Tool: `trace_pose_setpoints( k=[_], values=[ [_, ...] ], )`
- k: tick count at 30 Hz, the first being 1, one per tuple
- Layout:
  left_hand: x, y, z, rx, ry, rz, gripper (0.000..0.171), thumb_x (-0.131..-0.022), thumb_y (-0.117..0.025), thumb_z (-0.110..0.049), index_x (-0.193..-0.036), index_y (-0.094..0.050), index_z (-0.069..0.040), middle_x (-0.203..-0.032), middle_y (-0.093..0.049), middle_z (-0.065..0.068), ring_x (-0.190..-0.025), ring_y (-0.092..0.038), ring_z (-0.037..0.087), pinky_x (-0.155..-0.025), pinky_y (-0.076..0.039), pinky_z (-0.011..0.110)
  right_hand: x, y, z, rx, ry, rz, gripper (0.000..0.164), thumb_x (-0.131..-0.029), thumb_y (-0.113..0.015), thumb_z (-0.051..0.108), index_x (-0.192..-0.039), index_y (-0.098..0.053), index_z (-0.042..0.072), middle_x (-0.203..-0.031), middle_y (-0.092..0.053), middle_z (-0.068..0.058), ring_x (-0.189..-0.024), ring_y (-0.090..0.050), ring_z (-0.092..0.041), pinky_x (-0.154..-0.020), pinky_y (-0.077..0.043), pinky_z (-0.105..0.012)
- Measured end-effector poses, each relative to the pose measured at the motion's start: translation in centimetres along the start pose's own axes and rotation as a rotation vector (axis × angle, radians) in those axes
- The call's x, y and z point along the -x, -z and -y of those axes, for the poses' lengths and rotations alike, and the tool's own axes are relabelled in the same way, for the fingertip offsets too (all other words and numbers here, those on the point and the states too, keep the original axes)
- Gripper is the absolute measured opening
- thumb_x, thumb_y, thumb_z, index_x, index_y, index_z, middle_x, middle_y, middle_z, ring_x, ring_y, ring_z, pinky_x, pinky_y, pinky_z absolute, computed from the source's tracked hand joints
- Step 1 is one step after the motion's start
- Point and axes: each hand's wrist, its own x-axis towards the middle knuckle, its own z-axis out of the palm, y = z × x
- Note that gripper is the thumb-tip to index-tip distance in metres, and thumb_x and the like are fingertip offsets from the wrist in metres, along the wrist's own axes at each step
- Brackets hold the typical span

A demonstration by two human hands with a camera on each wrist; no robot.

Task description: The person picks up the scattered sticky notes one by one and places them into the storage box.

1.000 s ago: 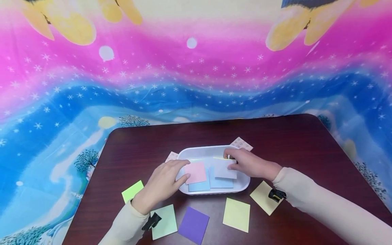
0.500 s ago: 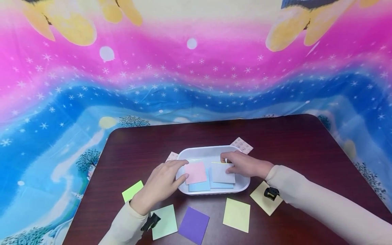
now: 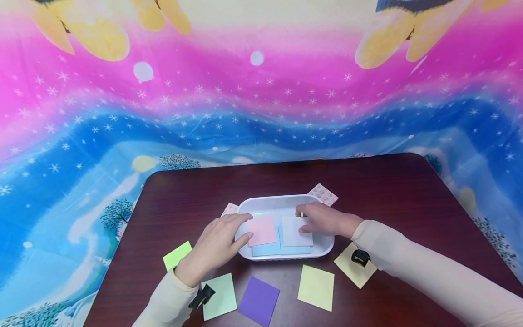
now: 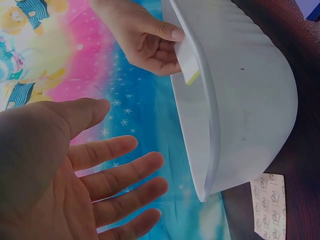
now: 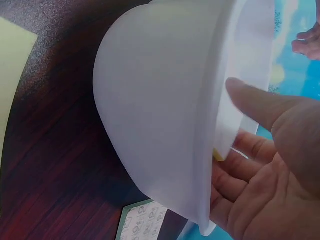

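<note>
A white oval plastic tub (image 3: 286, 259) holds square sticky note pads. Inside, a pink pad (image 3: 261, 230) lies over a light blue pad (image 3: 265, 250) on the left. On the right, my right hand (image 3: 327, 220) pinches a white sticky note pad (image 3: 295, 237) with a yellow edge, thumb on top and fingers underneath; it overlaps another light blue pad (image 3: 297, 250). My left hand (image 3: 216, 238) hovers at the tub's left end beside the pink pad. In the left wrist view its spread fingers (image 4: 135, 190) hold nothing.
On the dark wooden table (image 3: 196, 186), a mint pad (image 3: 222, 299), a purple pad (image 3: 259, 299) and two pale yellow pads (image 3: 316, 288) lie in front of the tub. A lime pad (image 3: 176, 254) lies left. Patterned cards (image 3: 323, 194) show behind the tub. A printed cloth (image 3: 261, 118) hangs behind.
My right hand has brought the white pad slightly left and lower, over the right blue pad, where it now looks flatter. My left hand has stayed almost still.
</note>
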Motion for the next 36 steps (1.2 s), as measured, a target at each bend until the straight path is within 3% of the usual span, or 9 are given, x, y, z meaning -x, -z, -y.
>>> trace_pose_setpoints(
  k=[9,21,36],
  values=[
    [0.0,-0.2,-0.3,0.008,-0.005,0.006,0.044,-0.090,-0.055,-0.040,-0.126,-0.060,-0.016,-0.121,-0.064,-0.001,-0.115,-0.056,0.015,-0.096,-0.043,0.037,0.1,-0.2,0.0,0.039,-0.028,-0.005,0.047,-0.081,-0.071,0.031,-0.117,-0.064,0.003,-0.108,-0.066,-0.007,-0.084,-0.054,-0.012,-0.077,-0.046,-0.031],
    [-0.1,-0.2,-0.5,0.013,-0.010,0.019,0.044,-0.091,-0.054,-0.041,-0.126,-0.060,-0.016,-0.121,-0.064,-0.002,-0.115,-0.056,0.015,-0.097,-0.042,0.036,0.2,-0.1,-0.1,0.037,-0.042,-0.016,0.050,-0.084,-0.066,0.036,-0.119,-0.063,0.000,-0.116,-0.065,-0.011,-0.107,-0.058,-0.020,-0.092,-0.045,-0.037],
    [0.0,-0.3,-0.7,0.020,-0.017,0.015,0.043,-0.091,-0.054,-0.041,-0.125,-0.061,-0.017,-0.121,-0.064,-0.002,-0.115,-0.056,0.015,-0.097,-0.042,0.036,1.1,0.7,1.5,-0.003,0.083,-0.158,0.034,-0.086,-0.065,0.029,-0.112,-0.065,0.008,-0.105,-0.067,-0.004,-0.090,-0.060,-0.017,-0.080,-0.049,-0.033]
  ],
)
